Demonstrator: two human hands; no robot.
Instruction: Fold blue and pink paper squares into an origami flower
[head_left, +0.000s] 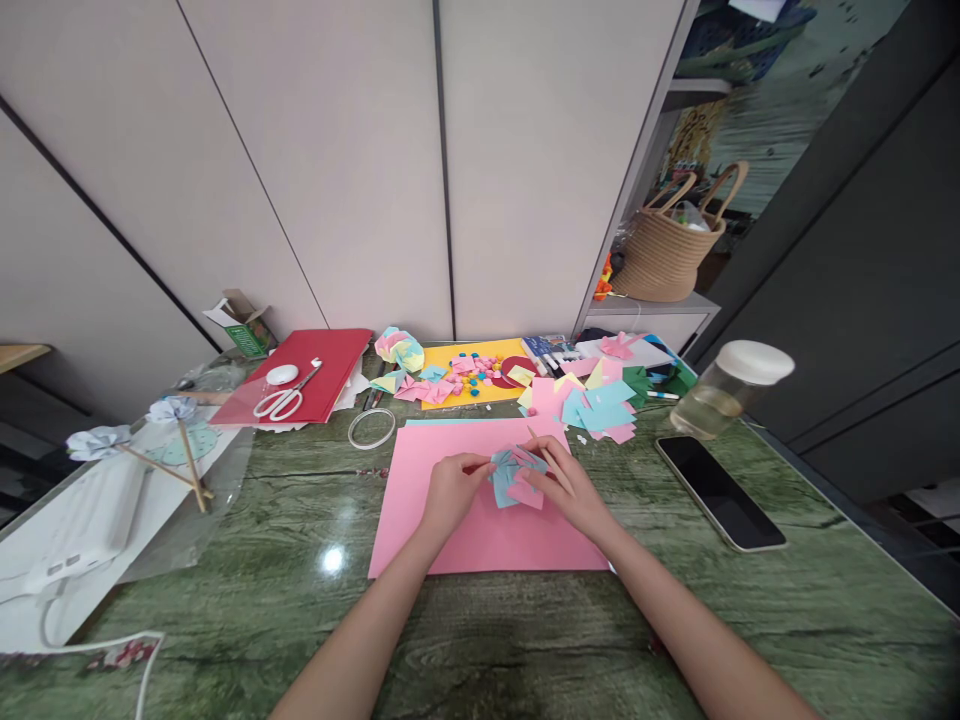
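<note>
Between my hands, above a pink sheet of paper [420,530], is a folded paper flower [504,487] with light blue and pink petals. My left hand [455,490] pinches its left edge between thumb and fingertips. On the other side, my right hand [570,490] grips the pink petals with its thumb and fingers. A thin wooden stick [551,460] is also tucked in the right hand, slanting up past the index finger. The flower's underside is hidden.
Pink, blue and yellow paper pieces [600,405] lie behind the sheet, beside a yellow sheet [439,360] with small crumpled balls. White scissors [281,402] rest on a red folder [330,350]. A phone [720,492] and a lidded bottle [724,385] stand right; a tape roll [371,428] lies left.
</note>
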